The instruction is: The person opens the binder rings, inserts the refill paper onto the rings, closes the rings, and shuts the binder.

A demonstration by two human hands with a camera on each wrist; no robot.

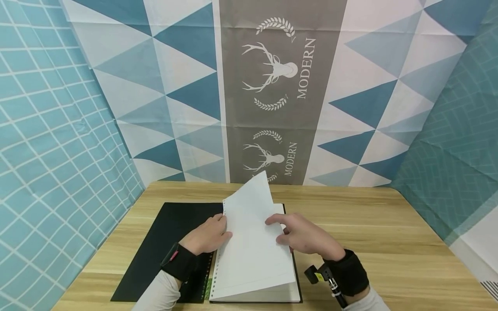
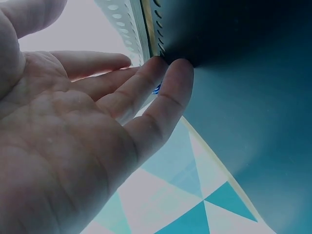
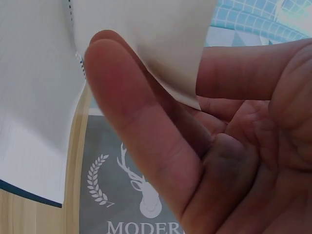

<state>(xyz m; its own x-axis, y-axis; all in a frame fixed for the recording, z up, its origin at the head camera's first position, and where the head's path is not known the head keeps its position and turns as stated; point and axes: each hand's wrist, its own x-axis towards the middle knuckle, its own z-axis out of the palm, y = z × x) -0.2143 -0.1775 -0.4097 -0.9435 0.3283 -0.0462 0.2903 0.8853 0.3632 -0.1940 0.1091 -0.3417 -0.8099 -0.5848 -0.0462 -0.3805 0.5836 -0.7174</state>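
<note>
A black-covered loose-leaf notebook lies open on the table, its cover (image 1: 159, 259) turned to the left. Over its stack of pages (image 1: 285, 293) a white sheet (image 1: 250, 255) is lifted and tilted, with punched holes down its left edge. My left hand (image 1: 208, 235) rests along that holed edge; the left wrist view shows its fingers (image 2: 161, 107) mostly straight by the binding. At the sheet's right edge my right hand (image 1: 307, 235) pinches the paper between thumb and fingers. In the right wrist view, the sheet (image 3: 165, 29) passes between thumb and fingers (image 3: 136, 107).
The wooden table (image 1: 369, 233) extends to both sides of the notebook. Behind it hangs a patterned cloth (image 1: 186, 86) with triangles and deer heads. A blue checked cloth (image 1: 46, 129) stands at the left and a teal one (image 1: 459, 142) at the right.
</note>
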